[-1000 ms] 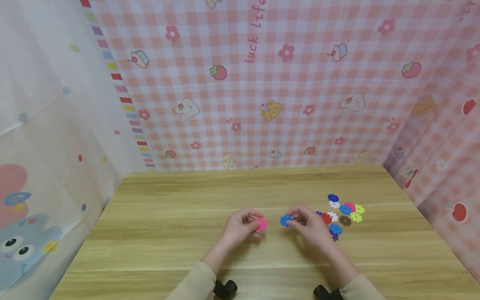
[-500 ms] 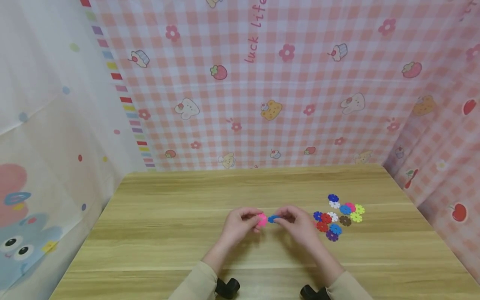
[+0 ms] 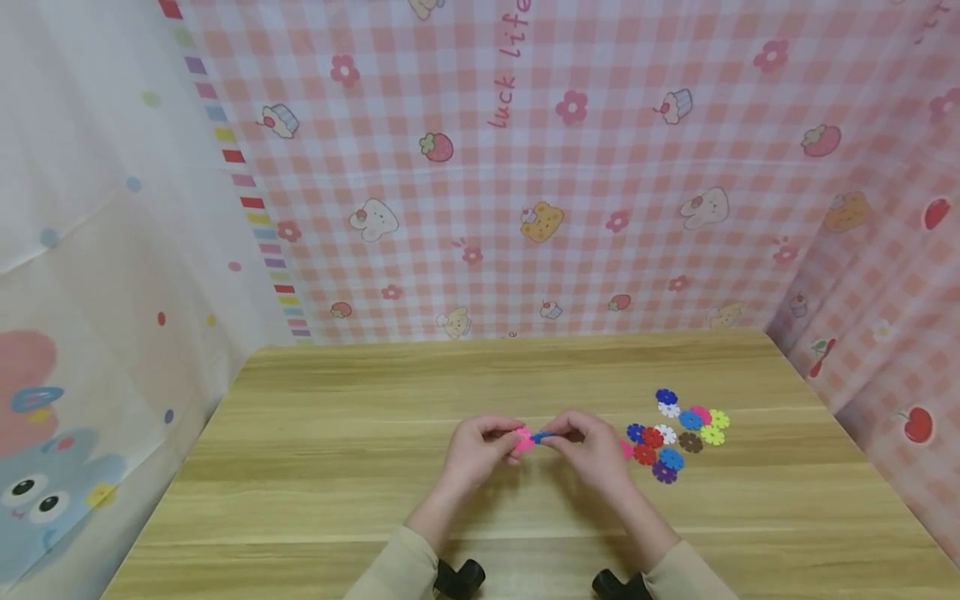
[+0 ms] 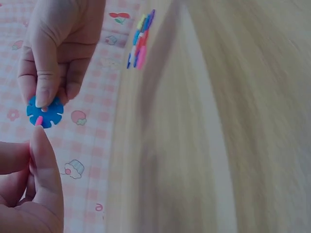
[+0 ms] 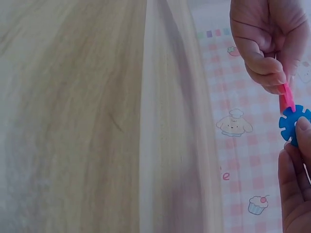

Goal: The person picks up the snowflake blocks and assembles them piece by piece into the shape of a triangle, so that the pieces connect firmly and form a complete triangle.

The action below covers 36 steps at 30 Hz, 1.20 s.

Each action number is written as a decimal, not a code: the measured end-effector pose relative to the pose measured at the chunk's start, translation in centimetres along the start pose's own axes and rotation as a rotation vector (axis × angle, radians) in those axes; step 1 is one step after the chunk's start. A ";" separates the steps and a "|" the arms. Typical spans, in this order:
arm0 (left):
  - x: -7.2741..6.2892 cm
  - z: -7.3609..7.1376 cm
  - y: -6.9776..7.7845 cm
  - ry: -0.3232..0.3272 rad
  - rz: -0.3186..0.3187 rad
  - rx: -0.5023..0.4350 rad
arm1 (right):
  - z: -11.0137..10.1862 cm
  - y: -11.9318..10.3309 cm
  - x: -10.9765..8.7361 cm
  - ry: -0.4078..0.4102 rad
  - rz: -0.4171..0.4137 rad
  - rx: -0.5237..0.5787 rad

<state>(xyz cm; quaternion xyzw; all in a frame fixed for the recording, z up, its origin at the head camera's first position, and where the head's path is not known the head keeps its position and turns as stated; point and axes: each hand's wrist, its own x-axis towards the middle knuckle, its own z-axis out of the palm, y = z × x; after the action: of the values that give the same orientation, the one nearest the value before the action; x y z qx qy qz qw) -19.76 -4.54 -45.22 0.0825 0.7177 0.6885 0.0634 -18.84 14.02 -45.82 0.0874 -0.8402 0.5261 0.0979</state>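
Note:
My left hand (image 3: pixel 480 450) pinches a pink notched disc (image 3: pixel 524 439) between thumb and fingers. A blue notched disc (image 5: pixel 290 124) is pinched in my right hand (image 3: pixel 588 450). The two discs meet edge to edge above the table, turned crosswise to each other. In the left wrist view the pink disc (image 4: pixel 40 120) shows as a thin strip against a notch of the blue disc (image 4: pixel 44 114). How deep it sits in the slot I cannot tell. Fingers cover part of each disc.
Right of my hands, several loose notched discs lie on the wooden table (image 3: pixel 337 475), among them a brown disc (image 3: pixel 691 442), a purple disc (image 3: pixel 664 472) and a red disc (image 3: pixel 644 453). A pink disc is partly hidden by my right hand. Checked cloth (image 3: pixel 480 183) hangs behind the table.
My right hand has moved left with the blue disc, turning it more edge-on, until it meets the pink disc. My left hand has barely moved. More of the loose discs are uncovered.

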 end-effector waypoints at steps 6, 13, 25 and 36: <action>0.1 0.5 0.3 0.041 -0.016 -0.045 | 0.1 0.0 0.0 0.032 -0.016 0.017; -0.2 1.2 0.6 0.075 -0.015 -0.101 | 0.1 0.2 -0.1 0.053 -0.033 0.050; -0.1 0.7 0.6 0.022 0.035 0.057 | 0.1 0.0 0.0 0.015 -0.027 0.058; -0.1 0.8 -0.3 0.026 0.143 0.278 | -0.1 -0.1 -0.1 -0.011 0.002 0.074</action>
<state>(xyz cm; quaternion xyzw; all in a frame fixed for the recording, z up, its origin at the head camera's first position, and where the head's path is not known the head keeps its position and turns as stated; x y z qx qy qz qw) -19.49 -3.82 -45.52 0.1322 0.7993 0.5861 -0.0070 -18.73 14.11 -45.70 0.0929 -0.8208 0.5564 0.0897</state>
